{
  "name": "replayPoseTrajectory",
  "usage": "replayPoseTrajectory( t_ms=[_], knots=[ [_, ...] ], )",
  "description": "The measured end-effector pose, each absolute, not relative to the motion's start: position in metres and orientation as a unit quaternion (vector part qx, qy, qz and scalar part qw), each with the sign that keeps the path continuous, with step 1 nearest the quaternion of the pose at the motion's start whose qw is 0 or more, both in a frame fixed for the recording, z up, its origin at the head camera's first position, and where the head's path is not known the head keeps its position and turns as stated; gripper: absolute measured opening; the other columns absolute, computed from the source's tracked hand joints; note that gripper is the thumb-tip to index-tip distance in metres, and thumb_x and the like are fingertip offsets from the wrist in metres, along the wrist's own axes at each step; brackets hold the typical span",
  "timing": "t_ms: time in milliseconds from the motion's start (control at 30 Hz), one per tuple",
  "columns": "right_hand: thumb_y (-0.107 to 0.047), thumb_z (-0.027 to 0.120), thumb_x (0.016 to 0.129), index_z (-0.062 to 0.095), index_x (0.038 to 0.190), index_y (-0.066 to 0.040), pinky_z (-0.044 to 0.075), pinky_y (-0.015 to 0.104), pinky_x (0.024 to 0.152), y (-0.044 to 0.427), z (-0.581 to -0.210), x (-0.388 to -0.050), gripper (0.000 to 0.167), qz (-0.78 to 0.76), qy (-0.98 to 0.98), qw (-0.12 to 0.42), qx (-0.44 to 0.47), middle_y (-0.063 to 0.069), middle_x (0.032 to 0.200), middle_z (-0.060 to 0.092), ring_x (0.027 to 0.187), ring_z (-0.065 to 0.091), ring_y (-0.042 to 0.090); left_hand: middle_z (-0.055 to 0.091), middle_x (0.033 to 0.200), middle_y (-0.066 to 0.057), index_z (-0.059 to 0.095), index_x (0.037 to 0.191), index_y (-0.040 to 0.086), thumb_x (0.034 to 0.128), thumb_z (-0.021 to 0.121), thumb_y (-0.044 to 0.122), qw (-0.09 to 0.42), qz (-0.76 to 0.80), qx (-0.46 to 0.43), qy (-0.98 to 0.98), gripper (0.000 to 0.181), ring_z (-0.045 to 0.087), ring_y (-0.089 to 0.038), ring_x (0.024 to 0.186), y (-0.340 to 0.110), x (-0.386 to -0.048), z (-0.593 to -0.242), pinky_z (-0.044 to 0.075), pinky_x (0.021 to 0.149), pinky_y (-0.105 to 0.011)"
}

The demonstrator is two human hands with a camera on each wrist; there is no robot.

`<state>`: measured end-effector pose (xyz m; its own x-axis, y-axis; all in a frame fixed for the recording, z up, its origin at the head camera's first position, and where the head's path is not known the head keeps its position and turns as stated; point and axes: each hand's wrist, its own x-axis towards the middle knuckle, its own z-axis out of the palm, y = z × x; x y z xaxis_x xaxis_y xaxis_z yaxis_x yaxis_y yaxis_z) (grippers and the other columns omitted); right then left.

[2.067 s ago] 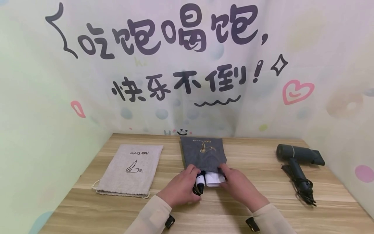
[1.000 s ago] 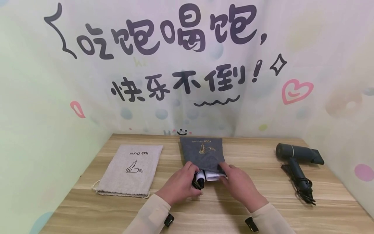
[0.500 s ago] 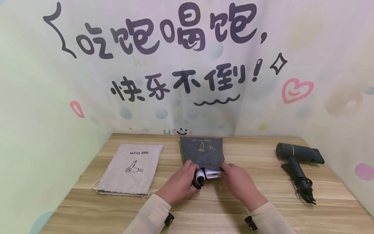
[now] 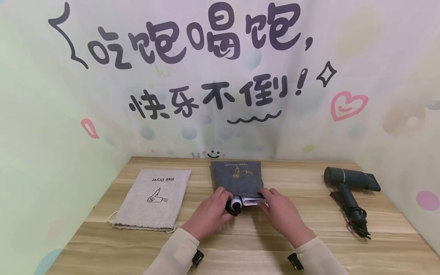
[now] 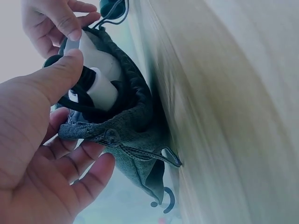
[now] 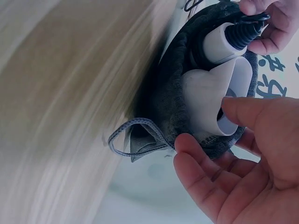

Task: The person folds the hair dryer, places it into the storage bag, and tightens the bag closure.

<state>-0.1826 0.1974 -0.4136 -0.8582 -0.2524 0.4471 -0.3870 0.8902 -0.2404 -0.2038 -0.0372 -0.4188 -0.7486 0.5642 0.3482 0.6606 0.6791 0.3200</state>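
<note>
A dark grey drawstring bag lies mid-table, its mouth facing me. A white hair dryer is mostly inside; its nozzle and handle end, with a black cord, poke out. My left hand holds the left side of the mouth, fingers on the cloth outside and thumb by the cord. At the right side, my right hand grips the bag's rim, its thumb against the nozzle's opening. In the wrist views, drawstring loops hang from both sides of the mouth. The dryer's body is hidden in the cloth.
To the left, a beige drawstring bag printed "Hair Dryer" lies flat. A dark hair dryer with its cord wrapped round the handle lies at the right. Behind the wooden table hangs a printed cloth backdrop.
The white hair dryer has slid deeper into the grey bag, so less of the nozzle and handle shows. Both hands have shifted slightly away from me. The other things have stayed put.
</note>
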Motion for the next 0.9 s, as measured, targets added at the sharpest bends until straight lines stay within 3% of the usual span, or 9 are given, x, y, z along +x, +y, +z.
replayPoseTrajectory(
  t_ms=[267,533,900],
  knots=[
    [-0.011,0.077,0.084,0.063,0.104,-0.006,0.044,0.032,0.056,0.1976,-0.4114,-0.1828,0.024,0.176,-0.952,0.196,0.159,0.001,0.081,0.055,0.061,0.047,0.011,0.054,0.105,-0.001,0.061,0.113,0.007,0.0865,0.078,0.024,0.145,-0.228,-0.343,-0.900,0.035,0.060,-0.014,0.089,-0.0388,-0.2046,-0.4159,0.053,0.080,-0.031],
    [-0.015,0.080,0.083,0.064,0.109,-0.005,0.049,0.034,0.059,0.1979,-0.4074,-0.1837,0.033,0.166,-0.953,0.195,0.160,0.003,0.086,0.058,0.065,0.053,0.013,0.056,0.104,0.000,0.064,0.108,0.009,0.0853,0.079,0.022,0.163,-0.251,-0.342,-0.891,0.031,0.060,-0.012,0.089,-0.0404,-0.2045,-0.4107,0.053,0.081,-0.030],
    [-0.012,0.082,0.081,0.065,0.104,-0.004,0.045,0.032,0.055,0.1962,-0.4062,-0.1871,0.030,0.160,-0.945,0.231,0.167,0.003,0.079,0.056,0.060,0.049,0.012,0.056,0.108,0.000,0.067,0.112,0.009,0.0863,0.079,0.023,0.208,-0.260,-0.358,-0.872,0.032,0.061,-0.012,0.091,-0.0414,-0.2078,-0.4099,0.053,0.082,-0.030]
  ],
)
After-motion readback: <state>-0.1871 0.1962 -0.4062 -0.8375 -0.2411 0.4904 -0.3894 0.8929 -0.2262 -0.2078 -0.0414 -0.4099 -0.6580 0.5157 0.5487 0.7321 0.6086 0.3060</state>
